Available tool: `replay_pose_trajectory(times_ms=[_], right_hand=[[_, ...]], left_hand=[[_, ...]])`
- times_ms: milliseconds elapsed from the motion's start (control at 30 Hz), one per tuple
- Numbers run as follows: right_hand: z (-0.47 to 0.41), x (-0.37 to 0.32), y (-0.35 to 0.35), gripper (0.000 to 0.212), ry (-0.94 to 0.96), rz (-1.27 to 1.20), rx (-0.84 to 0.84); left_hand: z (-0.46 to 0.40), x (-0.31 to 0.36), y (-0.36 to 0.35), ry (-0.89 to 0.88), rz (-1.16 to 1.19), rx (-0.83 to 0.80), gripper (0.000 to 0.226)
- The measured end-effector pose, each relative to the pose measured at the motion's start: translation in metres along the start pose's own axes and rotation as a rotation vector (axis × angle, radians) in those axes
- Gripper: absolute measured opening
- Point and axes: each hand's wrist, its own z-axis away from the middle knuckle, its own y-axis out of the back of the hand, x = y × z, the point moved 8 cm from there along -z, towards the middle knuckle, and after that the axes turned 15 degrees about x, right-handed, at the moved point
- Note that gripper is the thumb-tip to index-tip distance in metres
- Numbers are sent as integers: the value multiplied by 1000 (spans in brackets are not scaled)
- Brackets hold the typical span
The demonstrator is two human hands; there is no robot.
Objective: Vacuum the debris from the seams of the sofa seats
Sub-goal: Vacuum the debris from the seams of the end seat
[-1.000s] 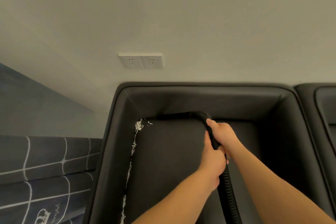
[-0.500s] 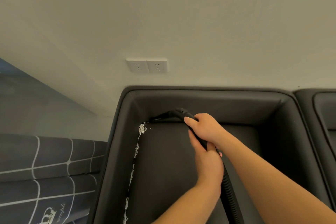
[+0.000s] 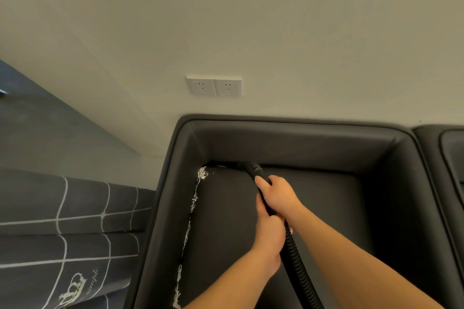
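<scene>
Debris, near run: white shredded paper-like debris (image 3: 186, 233) lies along the left seam of the dark grey leather sofa seat (image 3: 226, 233), between cushion and armrest wall, from the near edge to the far-left corner.
Hose: black ribbed flexible vacuum hose (image 3: 298, 271) runs up from the near edge; judged light and bendable, apt to kink or pull sideways if held far back.
Left hand: left hand (image 3: 270, 236) is wrapped closed around the hose, nearer of the two grips.
Right hand: right hand (image 3: 277, 194) is clenched over the smooth black rigid nozzle tube (image 3: 256, 170), just beyond the left.
Grip judgement: the stiff tube is the sound place to steer from; the ribs give purchase, the smooth part may slip.
Nozzle tip: set in the far back seam, near the corner clump (image 3: 202, 173); contact cannot be told.
Debris handling: judged featherweight and loose, easily scattered.
</scene>
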Motion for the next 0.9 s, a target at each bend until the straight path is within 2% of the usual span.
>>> replay_pose_trajectory(times_ms=[200,400,633,900], right_hand=[[40,-23,-25,38,183,148,-41],[81,-43,-46,39,386,356,-77],[119,-44,-74,37,459,439,-117],[148,-24,-64,40,460,459,-124]], left_hand=[[19,-17,36,-34,110,106,67],[42,-34,68,24,262,115,64],[50,-61,106,105,340,115,68],[70,-74,119,149,292,-72,79]])
